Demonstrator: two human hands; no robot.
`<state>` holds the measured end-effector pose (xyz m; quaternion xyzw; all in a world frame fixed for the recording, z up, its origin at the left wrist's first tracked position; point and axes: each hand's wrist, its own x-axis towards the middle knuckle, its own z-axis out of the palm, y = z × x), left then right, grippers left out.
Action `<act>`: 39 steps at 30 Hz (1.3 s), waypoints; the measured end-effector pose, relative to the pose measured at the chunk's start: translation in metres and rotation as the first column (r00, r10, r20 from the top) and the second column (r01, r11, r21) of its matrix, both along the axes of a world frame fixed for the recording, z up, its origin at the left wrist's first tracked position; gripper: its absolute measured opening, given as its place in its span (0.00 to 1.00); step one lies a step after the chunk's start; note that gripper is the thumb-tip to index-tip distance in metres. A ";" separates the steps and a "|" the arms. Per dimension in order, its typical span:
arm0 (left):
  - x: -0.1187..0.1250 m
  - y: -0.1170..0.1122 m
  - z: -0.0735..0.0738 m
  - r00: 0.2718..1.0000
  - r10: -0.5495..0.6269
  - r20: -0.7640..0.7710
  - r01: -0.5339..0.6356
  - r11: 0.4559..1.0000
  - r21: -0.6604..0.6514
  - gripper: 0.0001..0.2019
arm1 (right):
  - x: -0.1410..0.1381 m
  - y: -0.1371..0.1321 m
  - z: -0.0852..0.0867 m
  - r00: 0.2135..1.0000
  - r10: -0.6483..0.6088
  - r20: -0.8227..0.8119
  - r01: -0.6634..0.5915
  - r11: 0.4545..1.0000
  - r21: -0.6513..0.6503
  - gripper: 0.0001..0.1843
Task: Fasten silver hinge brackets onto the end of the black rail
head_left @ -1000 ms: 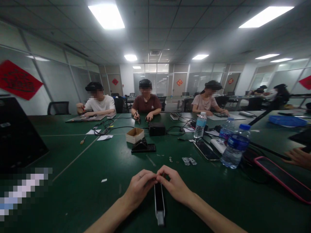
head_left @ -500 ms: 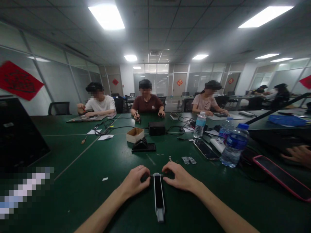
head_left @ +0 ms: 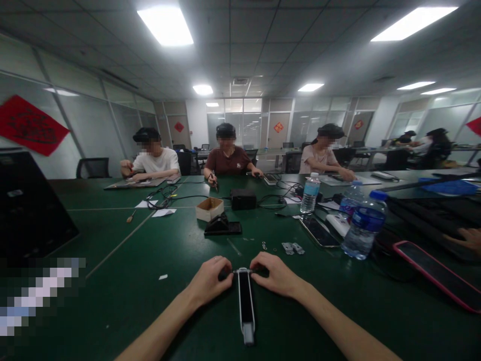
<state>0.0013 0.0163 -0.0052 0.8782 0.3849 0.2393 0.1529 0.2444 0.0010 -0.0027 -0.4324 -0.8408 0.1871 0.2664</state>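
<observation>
A long narrow black device with a pale rim (head_left: pixel 246 306) lies lengthwise on the green table (head_left: pixel 124 296), right in front of me. My left hand (head_left: pixel 208 280) rests at the left of its far end, fingers curled and pinched there. My right hand (head_left: pixel 276 275) mirrors it on the right, fingers also curled onto the far end. A thin metal piece seems to span between my fingertips across the device's tip; I cannot make it out clearly. Small metal brackets (head_left: pixel 292 247) and tiny parts (head_left: pixel 264 245) lie just beyond my hands.
Water bottles (head_left: pixel 363 225) (head_left: pixel 310 193), a phone (head_left: pixel 318 232) and a pink-cased phone (head_left: pixel 438 276) lie to the right. A black stand (head_left: pixel 221 226), a cardboard box (head_left: pixel 209 208) and a black box (head_left: pixel 243 199) sit ahead. Three people work across the table; another person's hand (head_left: pixel 464 236) shows at right.
My hands, earlier pressed together over the device's far end, have parted to either side of it and lowered onto the table. The hand at the right edge has drawn back.
</observation>
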 end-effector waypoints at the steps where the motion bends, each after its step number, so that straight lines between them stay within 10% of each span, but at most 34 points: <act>1: 0.000 0.000 0.000 1.000 0.001 -0.001 -0.001 1.000 -0.005 0.04 | 0.000 0.000 0.000 1.000 -0.002 -0.001 0.002 1.000 -0.004 0.06; 39: 0.001 0.000 0.004 0.997 0.012 -0.080 -0.009 0.999 0.041 0.04 | -0.002 0.000 0.000 0.999 -0.017 -0.031 0.015 0.998 -0.068 0.05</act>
